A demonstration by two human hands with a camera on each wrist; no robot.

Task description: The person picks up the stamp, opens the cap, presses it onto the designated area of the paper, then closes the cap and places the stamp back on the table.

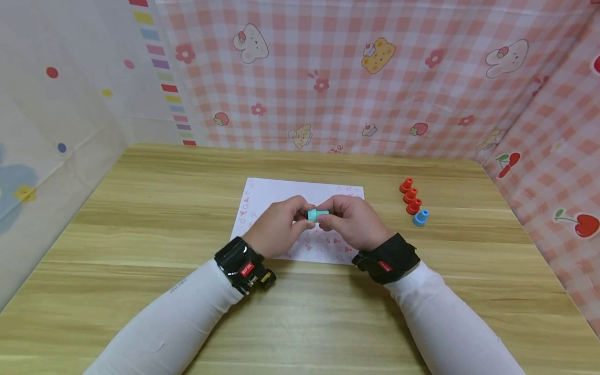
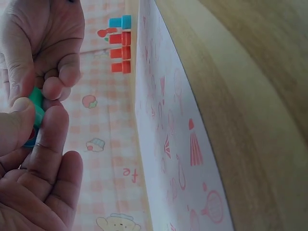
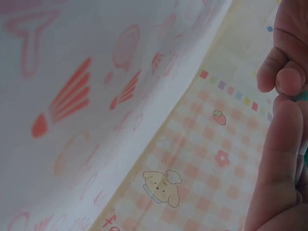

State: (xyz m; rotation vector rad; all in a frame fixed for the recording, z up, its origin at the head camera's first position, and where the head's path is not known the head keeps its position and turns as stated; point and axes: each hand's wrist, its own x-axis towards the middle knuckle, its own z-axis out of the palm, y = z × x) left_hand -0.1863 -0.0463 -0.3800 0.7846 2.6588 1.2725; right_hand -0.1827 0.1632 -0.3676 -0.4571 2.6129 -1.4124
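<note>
A small teal stamp [image 1: 319, 214] is held level between both hands, above the printed paper [image 1: 300, 187]. My left hand [image 1: 281, 225] pinches its wide end between thumb and fingers. My right hand [image 1: 353, 221] pinches the narrow handle end. In the left wrist view the stamp [image 2: 37, 103] shows green between the fingertips, with a bit of blue and red at its lower end partly hidden by the fingers. The right wrist view has only slivers of green [image 3: 303, 96] at its edge. Red shuttlecock and racket prints mark the paper.
Several red stamps [image 1: 410, 195] and a blue stamp [image 1: 421, 217] stand in a slanting row on the wooden table [image 1: 469, 291], right of the paper. A pink checked cloth [image 1: 300, 78] hangs behind the table and along its right side; a pale cloth [image 1: 61, 104] hangs at the left.
</note>
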